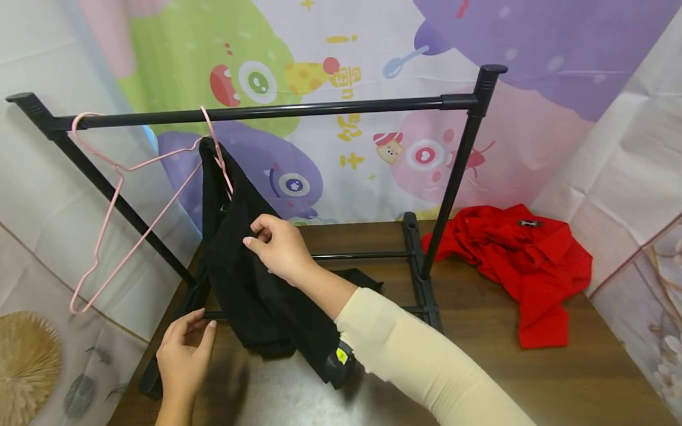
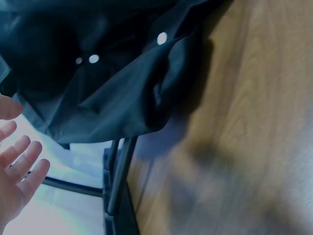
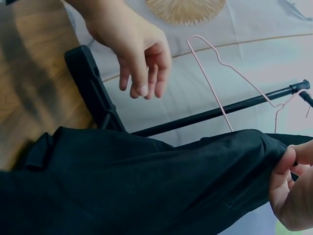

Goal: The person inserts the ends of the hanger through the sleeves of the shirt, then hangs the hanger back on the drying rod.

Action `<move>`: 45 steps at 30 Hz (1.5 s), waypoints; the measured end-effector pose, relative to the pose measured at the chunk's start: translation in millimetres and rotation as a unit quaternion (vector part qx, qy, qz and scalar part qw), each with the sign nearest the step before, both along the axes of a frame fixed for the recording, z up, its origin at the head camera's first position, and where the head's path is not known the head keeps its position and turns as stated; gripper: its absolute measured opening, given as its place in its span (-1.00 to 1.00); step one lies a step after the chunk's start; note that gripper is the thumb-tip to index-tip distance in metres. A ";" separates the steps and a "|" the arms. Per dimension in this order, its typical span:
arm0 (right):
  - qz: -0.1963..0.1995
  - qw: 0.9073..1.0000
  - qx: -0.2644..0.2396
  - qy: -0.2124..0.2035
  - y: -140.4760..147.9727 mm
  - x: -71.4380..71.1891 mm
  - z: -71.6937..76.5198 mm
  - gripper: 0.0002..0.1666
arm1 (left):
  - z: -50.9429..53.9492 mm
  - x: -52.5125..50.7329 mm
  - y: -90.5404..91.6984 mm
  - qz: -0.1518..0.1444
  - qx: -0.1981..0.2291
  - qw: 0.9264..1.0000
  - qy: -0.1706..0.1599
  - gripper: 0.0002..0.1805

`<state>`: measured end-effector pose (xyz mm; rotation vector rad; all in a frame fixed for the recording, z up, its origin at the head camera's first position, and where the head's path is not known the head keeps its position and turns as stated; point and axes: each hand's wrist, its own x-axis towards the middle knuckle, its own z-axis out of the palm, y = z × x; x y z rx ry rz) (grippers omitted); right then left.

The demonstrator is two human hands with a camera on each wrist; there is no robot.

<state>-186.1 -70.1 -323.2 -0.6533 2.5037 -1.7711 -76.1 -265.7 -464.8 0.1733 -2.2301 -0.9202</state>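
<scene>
A black shirt (image 1: 234, 254) with white buttons hangs on a pink hanger (image 1: 213, 133) hooked over the rack's top bar. My right hand (image 1: 282, 248) pinches the cloth on its right side between thumb and fingers; the right wrist view shows this grip (image 3: 296, 186) at the fabric's edge. Low at the left, my left hand (image 1: 186, 355) is apart from the shirt, its fingers loosely bent and holding nothing. In the left wrist view the left hand's fingers (image 2: 29, 166) are spread beside the shirt's lower folds (image 2: 107, 98).
A black clothes rack (image 1: 319, 109) stands on the wooden table (image 1: 479, 367). Another pink hanger (image 1: 114, 201) hangs bare at its left end. To the right of the rack lies a crumpled red garment (image 1: 527, 254). A cartoon-printed curtain (image 1: 341, 177) closes the back.
</scene>
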 end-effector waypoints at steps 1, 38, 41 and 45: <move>0.004 1.000 0.003 -0.003 -0.5 0.1 1.1 -0.81 | 2.0 -0.1 -1.2 0.001 0.004 1.000 -0.004 -0.68; 0.054 0.997 0.027 0.051 109.9 11.8 -1.9 -0.62 | 69.8 3.1 42.9 -0.178 -0.015 0.979 0.101 -0.65; 0.045 0.989 0.078 0.115 133.3 14.3 -6.3 -0.51 | 80.6 -0.3 59.2 -0.233 -0.032 0.965 0.115 -0.56; 0.026 0.970 0.143 0.193 158.2 20.0 -13.3 -0.36 | 97.1 -5.2 80.6 -0.283 -0.068 0.949 0.120 -0.52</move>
